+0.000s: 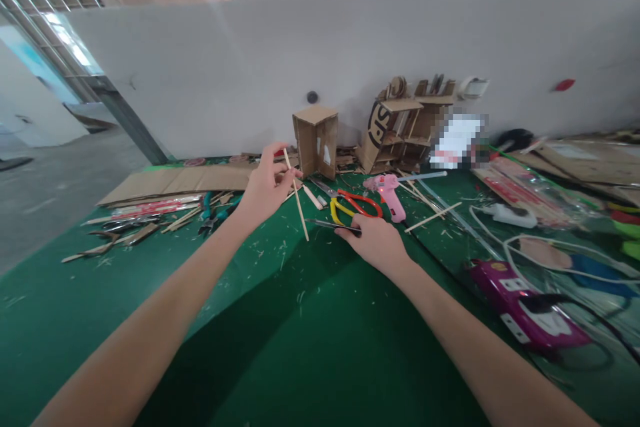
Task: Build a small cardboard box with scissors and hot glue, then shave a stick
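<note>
My left hand (265, 187) pinches a thin wooden stick (302, 214) between thumb and fingers, and the stick slants down toward the table. In my right hand (379, 242) is a slim knife (330, 224) with a dark handle, its blade pointing left toward the stick's lower part. Whether blade and stick touch, I cannot tell. Just beyond my right hand lie scissors (363, 202) with red-orange handles and a yellow-handled tool (340, 212). A pink glue gun (393, 195) rests behind that hand. An open cardboard box (306, 142) stands upright behind my left hand.
Wood shavings dot the green table (280, 347). A cardboard shelf (380, 140) stands by the grey partition (225, 74). Cardboard sheets (175, 184) and pliers (213, 219) lie left. To the right are a purple power strip (525, 310), cables and bagged sticks (530, 190).
</note>
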Demonstrator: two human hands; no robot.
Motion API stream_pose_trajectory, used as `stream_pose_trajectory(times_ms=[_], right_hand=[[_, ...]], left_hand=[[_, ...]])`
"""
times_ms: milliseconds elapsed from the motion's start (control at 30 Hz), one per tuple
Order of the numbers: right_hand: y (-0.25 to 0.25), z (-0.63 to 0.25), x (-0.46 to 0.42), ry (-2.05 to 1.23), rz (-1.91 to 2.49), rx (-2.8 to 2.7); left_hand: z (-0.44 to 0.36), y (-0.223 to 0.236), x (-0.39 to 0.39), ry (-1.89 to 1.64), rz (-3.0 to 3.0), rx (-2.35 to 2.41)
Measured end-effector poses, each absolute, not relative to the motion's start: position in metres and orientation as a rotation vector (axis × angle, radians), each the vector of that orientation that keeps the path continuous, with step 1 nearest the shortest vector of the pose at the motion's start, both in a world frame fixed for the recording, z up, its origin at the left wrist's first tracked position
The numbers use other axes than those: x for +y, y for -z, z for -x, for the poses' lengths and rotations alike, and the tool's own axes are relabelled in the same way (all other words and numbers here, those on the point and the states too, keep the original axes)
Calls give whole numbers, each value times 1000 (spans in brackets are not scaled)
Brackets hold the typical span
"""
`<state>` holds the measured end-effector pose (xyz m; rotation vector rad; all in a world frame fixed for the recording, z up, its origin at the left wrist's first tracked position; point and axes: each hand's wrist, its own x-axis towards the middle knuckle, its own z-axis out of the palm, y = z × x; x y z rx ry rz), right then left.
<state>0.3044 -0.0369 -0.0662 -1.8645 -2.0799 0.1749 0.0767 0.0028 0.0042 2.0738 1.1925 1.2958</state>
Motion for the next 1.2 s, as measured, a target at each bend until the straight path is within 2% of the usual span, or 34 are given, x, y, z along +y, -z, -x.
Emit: stream_pose_trajectory(times_ms=[533,833,967,1200], right_hand=[[48,-315,-47,-56,2065,-1867],[59,-323,-39,-14,1817,-2066],[56,-323,-42,215,1704,-2299],[49,-303,-56,255,1758,-2528]], left_hand=[[-81,-6,2,-1330,-2014,1144],[-81,-12,2,-1282,-2021,1137],[-84,-18,0,-1302,-1996,1132],[-95,-27,3,-1270,-2055,1058]])
